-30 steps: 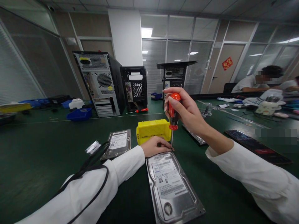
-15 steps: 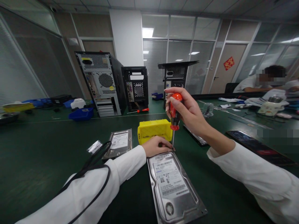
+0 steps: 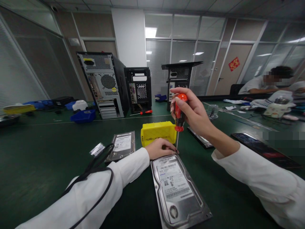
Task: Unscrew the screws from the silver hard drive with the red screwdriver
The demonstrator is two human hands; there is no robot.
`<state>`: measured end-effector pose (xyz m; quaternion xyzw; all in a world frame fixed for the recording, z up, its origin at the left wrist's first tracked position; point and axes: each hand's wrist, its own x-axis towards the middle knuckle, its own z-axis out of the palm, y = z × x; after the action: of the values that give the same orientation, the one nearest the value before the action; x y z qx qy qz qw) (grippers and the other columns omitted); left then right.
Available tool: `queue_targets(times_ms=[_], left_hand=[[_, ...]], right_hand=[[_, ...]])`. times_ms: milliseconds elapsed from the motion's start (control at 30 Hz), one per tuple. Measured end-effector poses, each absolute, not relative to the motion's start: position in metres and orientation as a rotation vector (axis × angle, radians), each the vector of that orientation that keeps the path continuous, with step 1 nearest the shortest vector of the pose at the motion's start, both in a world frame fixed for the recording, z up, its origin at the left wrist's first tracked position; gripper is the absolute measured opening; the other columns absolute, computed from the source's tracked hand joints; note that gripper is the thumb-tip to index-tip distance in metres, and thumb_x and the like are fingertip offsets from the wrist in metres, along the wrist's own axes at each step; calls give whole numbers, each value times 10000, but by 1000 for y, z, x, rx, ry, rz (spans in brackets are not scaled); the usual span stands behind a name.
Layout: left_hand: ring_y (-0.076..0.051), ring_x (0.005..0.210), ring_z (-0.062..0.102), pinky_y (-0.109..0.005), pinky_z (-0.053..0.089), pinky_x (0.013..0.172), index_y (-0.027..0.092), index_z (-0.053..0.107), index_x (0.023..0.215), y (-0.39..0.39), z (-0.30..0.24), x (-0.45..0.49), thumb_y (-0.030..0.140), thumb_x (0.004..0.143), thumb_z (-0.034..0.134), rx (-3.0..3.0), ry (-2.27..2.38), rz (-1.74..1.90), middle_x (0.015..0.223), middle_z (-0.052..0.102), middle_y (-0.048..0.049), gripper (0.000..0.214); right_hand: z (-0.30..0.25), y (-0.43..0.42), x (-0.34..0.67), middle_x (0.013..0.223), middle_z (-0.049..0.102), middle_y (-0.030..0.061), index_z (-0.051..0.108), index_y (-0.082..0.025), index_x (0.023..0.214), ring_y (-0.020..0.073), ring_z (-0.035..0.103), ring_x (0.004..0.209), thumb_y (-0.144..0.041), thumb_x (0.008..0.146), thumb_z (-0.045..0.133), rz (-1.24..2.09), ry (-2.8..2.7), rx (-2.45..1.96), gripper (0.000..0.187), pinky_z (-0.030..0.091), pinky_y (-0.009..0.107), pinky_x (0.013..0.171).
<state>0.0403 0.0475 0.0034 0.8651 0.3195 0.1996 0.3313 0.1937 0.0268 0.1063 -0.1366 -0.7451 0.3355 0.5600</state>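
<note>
A silver hard drive (image 3: 177,190) lies label up on the green table in front of me. My left hand (image 3: 160,149) is closed at its far end, the bent fingers against the edge and the fingertips close to the screwdriver's tip. In my right hand (image 3: 194,109) is a screwdriver (image 3: 179,116) with a red and black handle, held nearly upright. Its shaft points down to the drive's far right corner. The very tip and any screw there are hidden by the left fingertips.
Behind my left hand stands a yellow bin (image 3: 158,132). A second hard drive (image 3: 123,144) lies left, a third (image 3: 201,138) right, beside a phone (image 3: 264,149). Computer cases (image 3: 107,82) stand at the back near another screwdriver (image 3: 145,112). A black cable (image 3: 109,178) crosses my left sleeve.
The screwdriver's handle has leaned slightly to the right, and my right hand has shifted a little with it. My left hand and the hard drive stay in place.
</note>
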Motion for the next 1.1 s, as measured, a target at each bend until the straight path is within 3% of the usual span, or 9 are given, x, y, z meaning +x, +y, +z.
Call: queue_targets(times_ms=[400,633,933,1100], left_hand=[[-101,608,477,-191,351,546,127,705,974,46,5,41,300,788,602,2253,842,518,730,588,-19,274],[-103,607,469,-196,345,553,132,700,997,46,6,40,307,802,585,2256,827,501,738,605,-22,286],[-115,659,527,-200,383,608,131,692,1016,45,8,40,280,819,573,2261,821,457,854,659,-44,274],[-119,684,549,-194,392,606,123,697,994,45,10,40,256,818,584,2275,833,462,881,666,-52,248]], right_hand=[[109,25,193,894,515,22,507,-273,1129,131,499,741,-339,835,551,772,-1762,-370,305,476,248,619],[112,27,198,980,535,28,496,-253,1197,135,536,793,-306,869,467,839,-1823,-379,333,499,264,679],[111,24,193,829,537,-24,489,-242,965,91,562,645,-252,748,670,771,-1753,-375,282,506,233,615],[113,25,194,835,517,-6,508,-251,1085,97,537,664,-326,860,493,885,-1797,-366,238,505,245,620]])
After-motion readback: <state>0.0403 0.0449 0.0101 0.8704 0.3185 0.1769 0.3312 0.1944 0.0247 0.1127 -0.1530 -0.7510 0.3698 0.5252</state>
